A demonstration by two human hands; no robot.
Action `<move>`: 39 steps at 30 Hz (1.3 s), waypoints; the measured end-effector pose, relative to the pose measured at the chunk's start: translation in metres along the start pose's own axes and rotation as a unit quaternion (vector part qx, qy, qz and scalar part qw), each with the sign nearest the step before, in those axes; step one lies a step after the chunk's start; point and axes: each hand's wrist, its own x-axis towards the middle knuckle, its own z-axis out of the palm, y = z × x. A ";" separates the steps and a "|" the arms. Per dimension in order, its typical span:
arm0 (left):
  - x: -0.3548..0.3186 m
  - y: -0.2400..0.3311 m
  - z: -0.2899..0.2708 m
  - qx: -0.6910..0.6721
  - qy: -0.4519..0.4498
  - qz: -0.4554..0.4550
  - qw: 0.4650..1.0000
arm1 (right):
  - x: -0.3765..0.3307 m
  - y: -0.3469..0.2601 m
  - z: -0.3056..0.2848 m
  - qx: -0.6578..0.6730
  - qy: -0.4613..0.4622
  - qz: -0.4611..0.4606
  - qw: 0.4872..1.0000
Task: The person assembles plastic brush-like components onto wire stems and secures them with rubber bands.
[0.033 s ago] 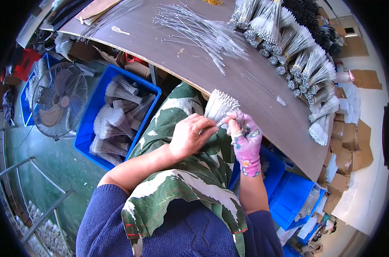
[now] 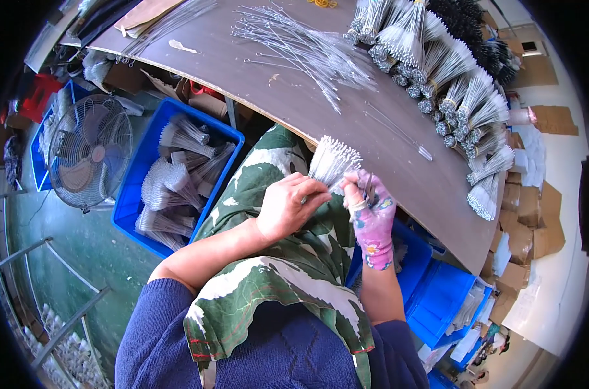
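My bare left hand (image 2: 287, 207) grips the base of a fanned bundle of thin wire brushes with white tips (image 2: 333, 159), held over my lap just below the table edge. My right hand (image 2: 371, 211), in a pink flowered glove, pinches the same bundle's stems from the right, fingers closed on a few wires. A green and white leaf-patterned cloth (image 2: 275, 279) covers my lap under both hands. Loose wire brushes (image 2: 307, 45) lie spread on the brown tabletop (image 2: 275, 97) beyond.
Several tied brush bundles (image 2: 450, 78) line the table's right end. A blue crate (image 2: 129, 214) of bundles stands at my left, a floor fan (image 2: 90, 152) beside it. Blue bins (image 2: 440, 295) sit under the table at right, with cardboard boxes (image 2: 534, 223) behind.
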 end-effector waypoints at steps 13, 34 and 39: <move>0.007 0.007 0.010 0.079 0.003 0.085 0.993 | -0.009 0.010 -0.008 -0.136 0.051 0.044 0.988; 0.007 0.008 0.012 0.078 -0.008 0.091 0.993 | -0.009 0.008 -0.007 -0.123 0.063 0.056 0.989; 0.004 0.007 0.013 0.066 0.003 0.084 0.994 | -0.006 0.000 -0.008 -0.223 0.051 0.022 0.973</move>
